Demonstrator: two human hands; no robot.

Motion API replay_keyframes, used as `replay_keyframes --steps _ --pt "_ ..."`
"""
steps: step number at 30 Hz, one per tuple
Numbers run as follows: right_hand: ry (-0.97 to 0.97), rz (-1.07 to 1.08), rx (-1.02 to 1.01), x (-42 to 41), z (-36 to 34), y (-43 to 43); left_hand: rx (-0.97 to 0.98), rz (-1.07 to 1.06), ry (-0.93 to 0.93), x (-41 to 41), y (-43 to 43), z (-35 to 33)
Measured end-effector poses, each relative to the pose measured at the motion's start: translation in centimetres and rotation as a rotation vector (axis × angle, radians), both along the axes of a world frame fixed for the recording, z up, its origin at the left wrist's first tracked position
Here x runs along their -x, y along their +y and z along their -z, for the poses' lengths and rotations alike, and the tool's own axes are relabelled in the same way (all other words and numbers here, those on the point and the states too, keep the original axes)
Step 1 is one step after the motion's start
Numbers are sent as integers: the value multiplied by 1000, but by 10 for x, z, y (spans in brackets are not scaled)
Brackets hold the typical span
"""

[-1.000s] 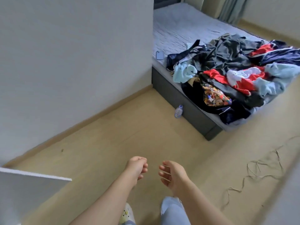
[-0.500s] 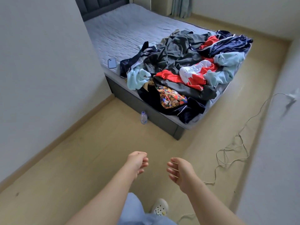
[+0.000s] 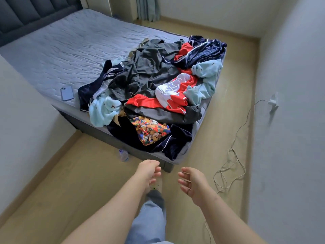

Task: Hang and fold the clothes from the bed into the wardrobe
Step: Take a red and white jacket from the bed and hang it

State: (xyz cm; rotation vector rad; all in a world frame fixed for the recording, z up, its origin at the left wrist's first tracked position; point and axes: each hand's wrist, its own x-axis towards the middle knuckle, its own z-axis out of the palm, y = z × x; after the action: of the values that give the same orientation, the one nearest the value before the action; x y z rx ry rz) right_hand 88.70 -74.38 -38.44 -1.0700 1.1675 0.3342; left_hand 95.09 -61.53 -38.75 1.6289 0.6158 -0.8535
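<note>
A heap of clothes [image 3: 154, 88] covers the near corner of the grey bed [image 3: 73, 46]: dark grey and navy garments, red and white pieces, pale blue fleece, and a bright patterned cloth [image 3: 151, 130] at the near edge. My left hand [image 3: 149, 171] and my right hand [image 3: 191, 182] hang in front of me above the floor, just short of the bed's corner. Both hold nothing, with loosely curled fingers. The wardrobe is out of view.
A blue phone [image 3: 67, 92] lies on the mattress left of the heap. A small water bottle [image 3: 123, 155] stands on the floor against the bed base. A white cable [image 3: 230, 166] trails from a wall plug [image 3: 273, 103] along the right wall. A wall [image 3: 26, 117] juts in at left.
I have walked toward the bed and turned right, so the clothes heap is nearer and more central. The white wardrobe panel at lower left left the view. My hands stay empty.
</note>
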Motion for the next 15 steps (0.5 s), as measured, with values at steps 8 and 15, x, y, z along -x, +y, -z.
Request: replay_keyframes --steps 8,15 --pt "19 -20 -14 -154 -18 -40 -44 80 -7 -156 -44 -10" --pt "94 -48 -45 -234 -2 -62 -53 64 27 -232 -65 -6"
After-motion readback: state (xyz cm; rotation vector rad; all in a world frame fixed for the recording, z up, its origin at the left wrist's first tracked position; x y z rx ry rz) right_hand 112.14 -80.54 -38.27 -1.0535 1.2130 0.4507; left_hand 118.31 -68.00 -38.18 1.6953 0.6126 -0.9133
